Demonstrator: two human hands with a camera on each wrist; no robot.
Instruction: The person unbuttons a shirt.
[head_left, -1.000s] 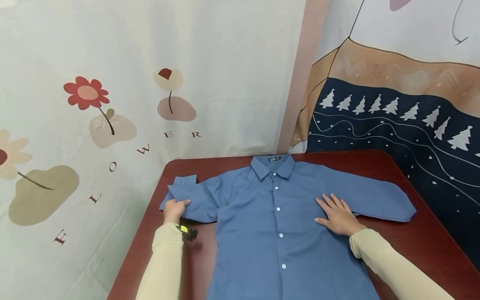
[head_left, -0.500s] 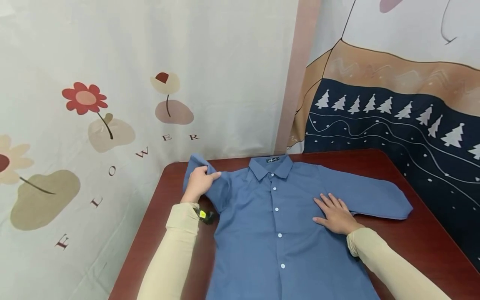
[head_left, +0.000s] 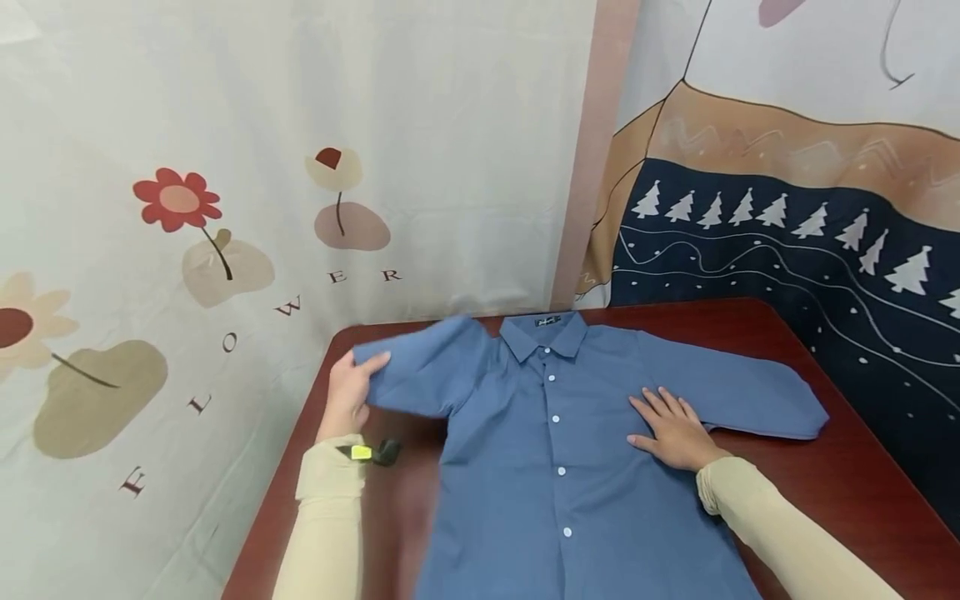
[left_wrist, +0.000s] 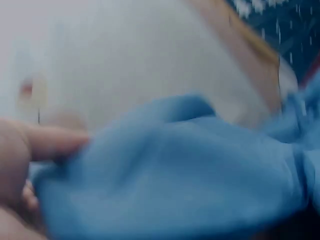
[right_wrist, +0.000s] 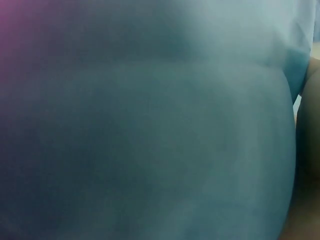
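A blue button-up shirt (head_left: 502,475) lies front up, its collar toward the far edge of the table. My left hand (head_left: 347,392) pinches the end of the sleeve (head_left: 423,367) on the left and holds it raised off the table. In the left wrist view the thumb (left_wrist: 57,141) lies over the blurred blue cloth (left_wrist: 165,170). Flat on the shirt's chest, near the armpit on the right, rests my right hand (head_left: 675,433) with its fingers spread. Only blue cloth (right_wrist: 150,140) fills most of the right wrist view; that hand's fingers are hidden there.
The shirt lies on a dark red wooden table (head_left: 795,500) with rounded far corners. A pale curtain (head_left: 465,150) with printed flowers hangs behind and to the left. On the right hangs a dark blue cloth with white trees (head_left: 750,242). The other sleeve (head_left: 742,383) stretches out rightward.
My left hand lifted the left sleeve up toward the collar, then drew it back out to the left. The sleeve's folded end is straighter now. My right hand stays in place.
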